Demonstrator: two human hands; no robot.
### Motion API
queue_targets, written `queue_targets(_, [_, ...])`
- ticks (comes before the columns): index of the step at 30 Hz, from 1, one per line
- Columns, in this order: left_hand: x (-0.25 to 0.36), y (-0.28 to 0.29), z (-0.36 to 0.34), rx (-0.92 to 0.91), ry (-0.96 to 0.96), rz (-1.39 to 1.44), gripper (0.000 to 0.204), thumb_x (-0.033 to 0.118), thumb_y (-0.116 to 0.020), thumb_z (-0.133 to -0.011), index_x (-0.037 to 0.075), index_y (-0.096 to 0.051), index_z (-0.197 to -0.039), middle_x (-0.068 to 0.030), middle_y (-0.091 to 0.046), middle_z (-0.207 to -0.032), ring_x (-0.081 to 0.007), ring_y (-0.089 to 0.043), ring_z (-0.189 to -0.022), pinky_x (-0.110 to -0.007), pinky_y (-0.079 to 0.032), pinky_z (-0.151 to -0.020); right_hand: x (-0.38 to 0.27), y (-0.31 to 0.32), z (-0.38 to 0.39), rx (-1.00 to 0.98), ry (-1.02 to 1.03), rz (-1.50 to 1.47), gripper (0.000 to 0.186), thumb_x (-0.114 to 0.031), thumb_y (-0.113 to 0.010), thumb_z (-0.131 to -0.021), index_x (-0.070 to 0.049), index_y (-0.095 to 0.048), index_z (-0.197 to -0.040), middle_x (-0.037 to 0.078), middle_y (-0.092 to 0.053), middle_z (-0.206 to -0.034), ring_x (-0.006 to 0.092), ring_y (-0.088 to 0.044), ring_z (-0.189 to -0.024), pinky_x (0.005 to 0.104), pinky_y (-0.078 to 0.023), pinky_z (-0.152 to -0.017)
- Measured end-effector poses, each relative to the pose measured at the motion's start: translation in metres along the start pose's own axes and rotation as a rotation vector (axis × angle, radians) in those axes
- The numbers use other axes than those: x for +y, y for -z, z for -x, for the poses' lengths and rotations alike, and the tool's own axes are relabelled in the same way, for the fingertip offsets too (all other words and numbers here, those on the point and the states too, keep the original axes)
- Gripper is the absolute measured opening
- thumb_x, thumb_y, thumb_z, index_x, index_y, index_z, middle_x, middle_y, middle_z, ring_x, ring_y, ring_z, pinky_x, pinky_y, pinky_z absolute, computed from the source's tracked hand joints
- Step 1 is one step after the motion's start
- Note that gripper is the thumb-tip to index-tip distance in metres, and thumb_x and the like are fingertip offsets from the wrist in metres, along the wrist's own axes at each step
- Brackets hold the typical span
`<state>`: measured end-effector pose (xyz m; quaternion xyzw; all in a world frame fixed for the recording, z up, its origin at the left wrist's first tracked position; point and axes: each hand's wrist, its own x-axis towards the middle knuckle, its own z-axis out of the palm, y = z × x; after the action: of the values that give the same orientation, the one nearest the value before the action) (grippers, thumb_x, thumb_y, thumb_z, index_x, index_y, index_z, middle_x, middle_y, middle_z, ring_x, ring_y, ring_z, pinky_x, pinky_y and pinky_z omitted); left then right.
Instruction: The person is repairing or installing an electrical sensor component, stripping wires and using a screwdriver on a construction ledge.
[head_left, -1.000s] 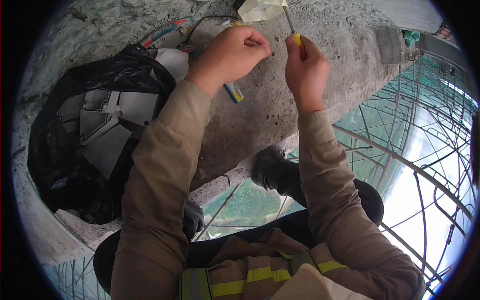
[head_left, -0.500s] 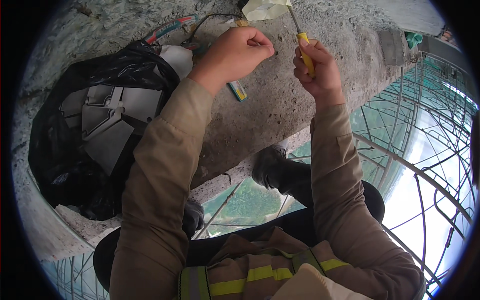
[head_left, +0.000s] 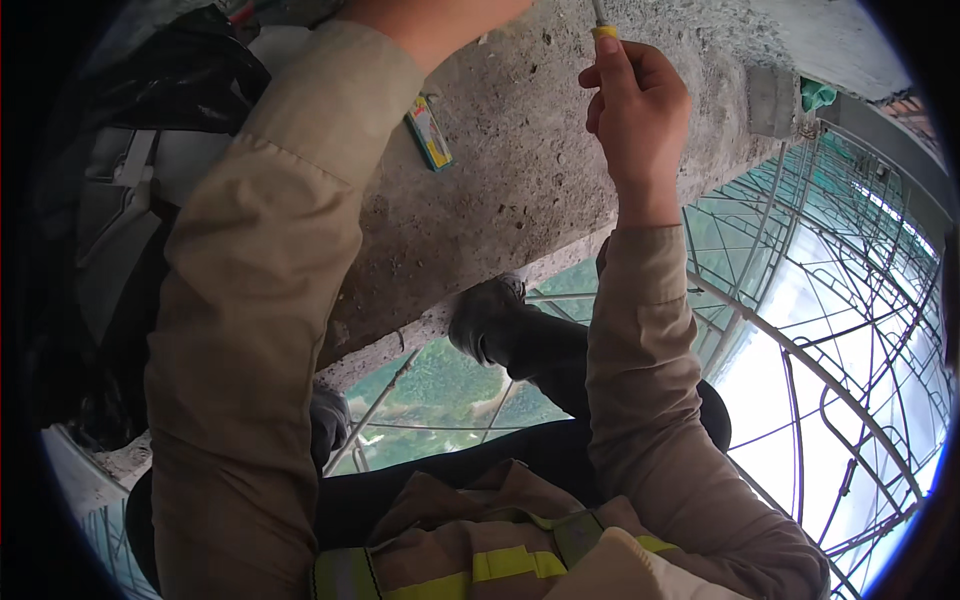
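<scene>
My left hand (head_left: 450, 20) reaches past the upper edge, so its fingers are out of sight. My right hand (head_left: 640, 120) grips a screwdriver by its yellow handle (head_left: 605, 34); the metal shaft runs upward out of view. A small flat teal-and-yellow pack (head_left: 430, 133) lies on the concrete below my left hand. Left of my left arm sits a black plastic bag (head_left: 175, 75) holding pale grey angular pieces (head_left: 115, 185). Part of a red tool (head_left: 243, 14) shows behind the bag.
The concrete ledge (head_left: 500, 200) ends at my boots (head_left: 485, 315), with metal scaffold poles (head_left: 815, 355) and green netting below and to the right. A rough wall rises at the upper right, with a green bundle (head_left: 815, 95) beside a concrete block (head_left: 770, 105).
My left hand has moved up, its fingers leaving the picture. My right hand is slightly higher. The view has shifted; bag and ledge sit farther left, and the pale paper has left the frame.
</scene>
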<state>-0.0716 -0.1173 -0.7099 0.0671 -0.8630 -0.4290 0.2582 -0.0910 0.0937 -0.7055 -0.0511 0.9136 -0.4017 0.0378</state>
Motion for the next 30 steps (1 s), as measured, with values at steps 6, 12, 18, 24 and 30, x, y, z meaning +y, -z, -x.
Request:
queue_targets(6, [-0.028, -0.022, -0.007, 0.085, -0.387, -0.086, 0.014, 0.005, -0.07, -0.082, 0.006, -0.075, -0.094, -0.0167, -0.06, -0.105, -0.0382, -0.061, -0.107, -0.049, -0.054, -0.083, -0.021, 0.018, 0.004, -0.15, -0.282, -0.296, 0.039, -0.031, -0.058, -0.107, 0.005, -0.069, -0.118, 0.009, -0.068, -0.083, 0.0101, -0.05, -0.047, 0.0224, -0.03, -0.039])
queue_targets(12, [-0.028, -0.041, -0.007, 0.032, -0.332, -0.161, 0.008, 0.006, -0.067, -0.085, 0.006, -0.075, -0.087, -0.0158, -0.063, -0.107, -0.0358, -0.062, -0.107, -0.048, -0.055, -0.087, -0.028, 0.027, 0.002, -0.236, -0.28, -0.309, 0.043, -0.029, -0.047, -0.111, 0.008, -0.062, -0.127, 0.007, -0.066, -0.081, 0.0109, -0.049, -0.049, 0.0239, -0.036, -0.046])
queue_targets(18, [-0.027, -0.036, -0.014, 0.006, -0.362, -0.23, 0.01, 0.006, -0.066, -0.085, 0.003, -0.076, -0.085, -0.0167, -0.069, -0.1, -0.0354, -0.069, -0.095, -0.049, -0.059, -0.082, -0.022, 0.019, 0.0, -0.247, -0.289, -0.325, 0.043, -0.03, -0.048, -0.111, 0.008, -0.061, -0.127, 0.007, -0.067, -0.082, 0.0109, -0.049, -0.05, 0.0234, -0.036, -0.045])
queue_targets(24, [-0.027, -0.033, -0.034, 0.005, -0.34, -0.313, 0.014, 0.007, -0.064, -0.086, 0.001, -0.077, -0.084, -0.0195, -0.074, -0.088, -0.0378, -0.073, -0.083, -0.049, -0.061, -0.072, -0.022, 0.017, 0.0, -0.26, -0.249, -0.29, 0.043, -0.03, -0.047, -0.111, 0.007, -0.061, -0.128, 0.007, -0.066, -0.081, 0.0105, -0.049, -0.051, 0.0233, -0.036, -0.045])
queue_targets(30, [-0.029, -0.034, -0.037, 0.021, -0.336, -0.297, 0.015, 0.007, -0.063, -0.086, 0.003, -0.078, -0.084, -0.0199, -0.074, -0.088, -0.0378, -0.074, -0.083, -0.049, -0.061, -0.072, -0.027, 0.014, 0.005, -0.22, -0.226, -0.261, 0.042, -0.029, -0.049, -0.11, 0.008, -0.062, -0.125, 0.008, -0.065, -0.081, 0.0107, -0.049, -0.05, 0.0237, -0.036, -0.044])
